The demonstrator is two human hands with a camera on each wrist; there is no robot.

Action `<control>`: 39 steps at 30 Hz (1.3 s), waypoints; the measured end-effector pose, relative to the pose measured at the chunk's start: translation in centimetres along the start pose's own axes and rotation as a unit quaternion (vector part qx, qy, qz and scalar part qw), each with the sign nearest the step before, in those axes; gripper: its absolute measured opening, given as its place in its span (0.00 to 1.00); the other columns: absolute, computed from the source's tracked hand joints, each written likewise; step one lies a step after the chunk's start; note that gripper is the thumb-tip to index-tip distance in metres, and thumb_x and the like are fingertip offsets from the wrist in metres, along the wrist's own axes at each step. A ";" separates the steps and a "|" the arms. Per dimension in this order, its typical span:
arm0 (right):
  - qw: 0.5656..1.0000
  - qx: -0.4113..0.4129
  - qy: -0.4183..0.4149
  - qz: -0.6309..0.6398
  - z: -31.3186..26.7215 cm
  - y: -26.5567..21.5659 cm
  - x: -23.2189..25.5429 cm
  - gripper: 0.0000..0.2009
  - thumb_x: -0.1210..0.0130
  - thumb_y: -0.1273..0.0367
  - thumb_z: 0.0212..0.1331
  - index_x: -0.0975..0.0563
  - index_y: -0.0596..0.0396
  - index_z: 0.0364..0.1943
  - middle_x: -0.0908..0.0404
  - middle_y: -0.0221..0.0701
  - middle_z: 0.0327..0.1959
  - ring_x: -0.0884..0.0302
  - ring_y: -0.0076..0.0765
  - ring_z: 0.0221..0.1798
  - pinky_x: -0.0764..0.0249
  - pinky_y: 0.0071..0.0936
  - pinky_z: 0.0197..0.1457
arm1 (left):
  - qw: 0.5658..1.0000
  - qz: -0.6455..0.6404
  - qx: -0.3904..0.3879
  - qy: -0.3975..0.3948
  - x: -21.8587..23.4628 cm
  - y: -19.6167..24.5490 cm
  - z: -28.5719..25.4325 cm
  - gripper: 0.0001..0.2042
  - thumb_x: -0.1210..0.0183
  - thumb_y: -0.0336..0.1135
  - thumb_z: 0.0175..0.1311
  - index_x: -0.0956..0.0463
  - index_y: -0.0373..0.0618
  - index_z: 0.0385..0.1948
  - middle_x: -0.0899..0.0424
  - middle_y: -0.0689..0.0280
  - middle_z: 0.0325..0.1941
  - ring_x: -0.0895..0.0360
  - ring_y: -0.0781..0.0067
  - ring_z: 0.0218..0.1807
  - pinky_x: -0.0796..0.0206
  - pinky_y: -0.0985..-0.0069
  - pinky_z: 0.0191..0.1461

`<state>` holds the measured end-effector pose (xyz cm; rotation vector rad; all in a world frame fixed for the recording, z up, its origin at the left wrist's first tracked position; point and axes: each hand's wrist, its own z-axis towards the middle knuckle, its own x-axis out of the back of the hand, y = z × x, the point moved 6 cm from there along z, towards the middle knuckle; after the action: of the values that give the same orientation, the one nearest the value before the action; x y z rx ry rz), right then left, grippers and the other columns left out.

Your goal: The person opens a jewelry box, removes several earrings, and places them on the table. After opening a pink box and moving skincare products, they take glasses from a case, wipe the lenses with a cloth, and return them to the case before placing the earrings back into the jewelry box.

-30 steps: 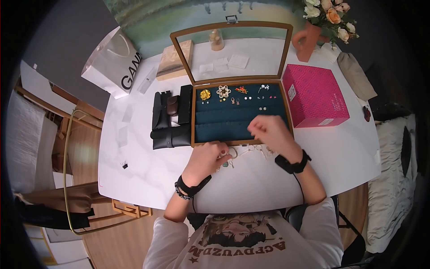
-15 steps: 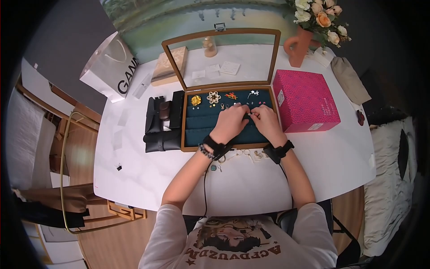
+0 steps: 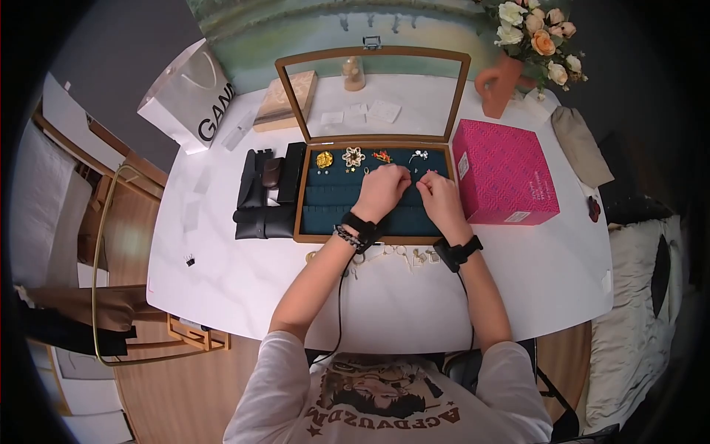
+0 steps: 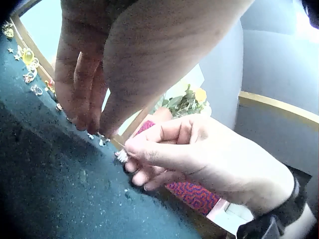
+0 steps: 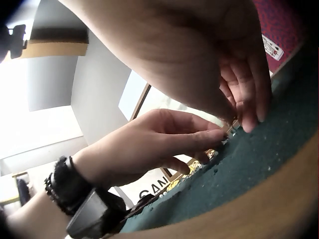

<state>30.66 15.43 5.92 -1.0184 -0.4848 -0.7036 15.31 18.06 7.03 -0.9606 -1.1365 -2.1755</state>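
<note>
The left hand [image 3: 381, 194] has moved from the case [image 3: 410, 240]'s lower edge to mid-frame, now slightly apart from the right hand [image 3: 444, 204].

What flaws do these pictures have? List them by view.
Head: wide-lens distortion bows the table, black corners; left wrist: grainy, near left hand shadowed, glare upper right; right wrist: left side blown out, near right hand shadowed.

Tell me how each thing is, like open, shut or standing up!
Jewelry box: lid up, open.
Pink box: shut.
Paper bag: upright, open on top.
Vase: upright, holding flowers.
Black pouch: lying flat.
Left hand: fingers bent, grip unclear.
Right hand: pinching a small white piece.
</note>
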 end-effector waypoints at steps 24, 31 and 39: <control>0.998 0.013 -0.063 -0.007 0.6 1.7 -0.9 0.06 0.38 0.73 0.64 0.15 0.61 0.40 0.18 0.43 0.35 0.17 0.48 0.36 0.22 0.41 0.41 | 0.983 0.044 0.041 -0.175 6.2 4.1 -15.1 0.05 0.31 0.34 0.60 0.10 0.49 0.35 0.11 0.63 0.34 0.15 0.56 0.33 0.23 0.65 0.38; 0.994 0.020 -0.102 -0.016 1.2 1.5 -1.1 0.05 0.38 0.73 0.64 0.19 0.62 0.36 0.16 0.43 0.31 0.16 0.47 0.35 0.22 0.40 0.40 | 0.983 0.040 0.039 -0.176 5.9 3.6 -16.1 0.04 0.32 0.34 0.62 0.11 0.48 0.34 0.12 0.64 0.34 0.14 0.57 0.36 0.23 0.65 0.38; 0.996 -0.024 -0.083 0.038 1.8 1.9 -0.6 0.05 0.37 0.73 0.65 0.21 0.61 0.36 0.17 0.37 0.25 0.18 0.37 0.29 0.25 0.32 0.34 | 0.980 0.025 0.048 -0.190 6.2 3.3 -16.3 0.06 0.35 0.34 0.65 0.13 0.45 0.37 0.12 0.59 0.39 0.13 0.55 0.41 0.22 0.62 0.41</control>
<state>31.50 17.90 5.21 -1.1403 -0.5726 -0.5669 7.97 1.88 6.89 -1.3858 -1.3572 -1.9252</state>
